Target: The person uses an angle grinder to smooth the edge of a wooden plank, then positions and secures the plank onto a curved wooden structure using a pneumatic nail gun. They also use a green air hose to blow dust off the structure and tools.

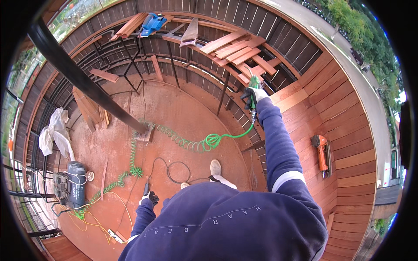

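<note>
one green tool (254,81) clasped by right hand (255,95), two o'clock; seemingly being positioned, steadying needed; left hand (149,199): grip untellable.

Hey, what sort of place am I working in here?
Probably a rounded outdoor deck or pavilion being fitted out: a curved bench is boarded only partway along its metal frame, loose boards lie on it, and an air compressor stands on the floor.

A loose navy sweatshirt (235,217) carries small, widely spaced pale letters along a thin light line (198,226); a white band (288,179) rings the right sleeve (281,143). The right glove (260,94) and left glove (152,198) pair black with whitish fabric. One shoe (215,167) looks pale beige.
</note>
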A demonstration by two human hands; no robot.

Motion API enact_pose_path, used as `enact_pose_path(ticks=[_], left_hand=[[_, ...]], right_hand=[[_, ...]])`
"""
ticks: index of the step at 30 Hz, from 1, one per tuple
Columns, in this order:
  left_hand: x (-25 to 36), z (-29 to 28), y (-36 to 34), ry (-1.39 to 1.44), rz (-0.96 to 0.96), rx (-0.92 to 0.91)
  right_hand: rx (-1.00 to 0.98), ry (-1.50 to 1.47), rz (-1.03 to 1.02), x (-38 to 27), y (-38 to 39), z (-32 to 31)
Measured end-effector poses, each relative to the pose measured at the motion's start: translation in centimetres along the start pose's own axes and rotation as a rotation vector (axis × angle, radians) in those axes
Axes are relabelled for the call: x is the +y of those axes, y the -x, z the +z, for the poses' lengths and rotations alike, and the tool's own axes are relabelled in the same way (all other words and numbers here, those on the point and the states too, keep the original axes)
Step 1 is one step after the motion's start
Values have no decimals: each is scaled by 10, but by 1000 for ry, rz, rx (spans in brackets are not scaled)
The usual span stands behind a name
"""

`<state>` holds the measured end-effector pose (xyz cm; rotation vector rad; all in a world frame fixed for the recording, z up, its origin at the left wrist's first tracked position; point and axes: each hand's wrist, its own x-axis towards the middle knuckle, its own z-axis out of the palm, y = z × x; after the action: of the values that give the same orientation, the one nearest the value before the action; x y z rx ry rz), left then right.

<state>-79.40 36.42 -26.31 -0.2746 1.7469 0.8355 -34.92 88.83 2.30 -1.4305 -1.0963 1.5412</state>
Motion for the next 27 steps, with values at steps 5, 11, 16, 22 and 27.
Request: enact_pose_path(ticks=[5, 11, 16, 22, 27], left_hand=[[-63, 34, 17, -81, -90, -75], [-90, 52, -38, -118, -30, -104], [-96, 51, -52, 192, -40, -167], [-47, 87, 23, 40, -29, -45], [-46, 90, 56, 45, -6, -21]], right_hand=[[-79, 191, 42, -30, -47, -13], [146, -254, -17, -56, -136, -92], [99, -223, 51, -68, -171, -111], [81, -184, 70, -87, -203, -98], [145, -209, 67, -87, -235, -112]])
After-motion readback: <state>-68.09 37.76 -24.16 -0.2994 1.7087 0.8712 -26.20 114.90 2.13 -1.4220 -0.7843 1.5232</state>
